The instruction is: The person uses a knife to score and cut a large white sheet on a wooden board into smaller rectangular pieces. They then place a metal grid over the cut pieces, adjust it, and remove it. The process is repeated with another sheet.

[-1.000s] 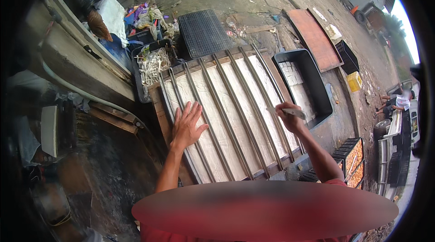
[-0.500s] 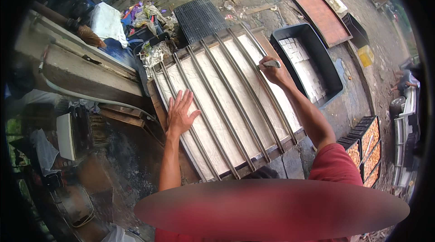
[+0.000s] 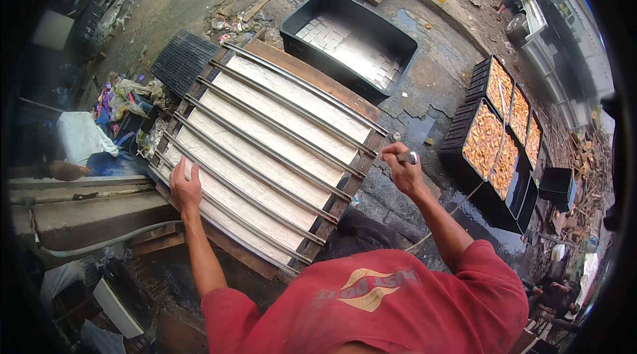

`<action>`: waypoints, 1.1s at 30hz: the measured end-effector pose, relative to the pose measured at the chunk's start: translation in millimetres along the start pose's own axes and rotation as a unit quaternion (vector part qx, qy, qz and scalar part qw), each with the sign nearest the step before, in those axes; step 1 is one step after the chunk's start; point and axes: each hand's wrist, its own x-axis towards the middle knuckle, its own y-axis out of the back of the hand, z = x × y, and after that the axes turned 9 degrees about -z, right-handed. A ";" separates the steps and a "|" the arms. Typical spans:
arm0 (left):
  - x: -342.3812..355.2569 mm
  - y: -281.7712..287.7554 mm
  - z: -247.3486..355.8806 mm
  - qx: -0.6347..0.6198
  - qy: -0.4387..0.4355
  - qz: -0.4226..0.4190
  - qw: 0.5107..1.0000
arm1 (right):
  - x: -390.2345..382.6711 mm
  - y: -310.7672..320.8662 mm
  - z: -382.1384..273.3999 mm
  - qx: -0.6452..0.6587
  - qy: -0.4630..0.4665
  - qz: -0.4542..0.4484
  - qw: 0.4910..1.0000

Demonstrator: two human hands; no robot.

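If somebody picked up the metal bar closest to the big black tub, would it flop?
Probably not: the metal bar looks like solid-edged metal, so it should stay stiff. Being so long and thin, it might swing or tip if held at one end. Its shiny surface could feel slippery.

Grey tool (image 3: 410,157), perhaps a knife, mostly hidden within the right hand (image 3: 402,171)

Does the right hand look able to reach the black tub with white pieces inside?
Probably yes: the tub lies ahead of the right hand, with nothing visibly blocking, though that hand grips a tool.
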 end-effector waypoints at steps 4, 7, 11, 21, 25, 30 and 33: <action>123.0 1.1 -59.2 0.161 -0.001 0.101 0.982 | -68.1 -63.9 8.0 0.228 -0.230 -0.039 0.945; 174.2 -2.9 -83.3 0.061 0.147 -0.059 0.985 | -85.5 -91.1 8.5 0.341 -0.171 -0.072 0.921; 201.9 11.4 -41.3 -0.019 0.142 -0.035 0.989 | -67.8 -62.0 11.5 0.397 -0.237 -0.022 0.887; 179.2 59.4 347.9 -0.325 -0.078 -0.335 0.881 | 36.3 159.9 165.4 0.300 -0.192 0.236 0.904; 128.7 -36.6 498.5 -0.406 -0.102 -0.401 0.815 | 75.8 239.8 229.2 0.199 -0.105 0.294 0.929; 80.3 -278.3 632.8 -0.343 -0.024 -0.427 0.836 | 81.5 313.5 267.0 0.155 -0.094 0.295 0.938; 63.7 -421.4 672.5 -0.146 -0.055 -0.350 0.924 | 51.7 344.9 280.1 0.376 -0.181 0.137 0.898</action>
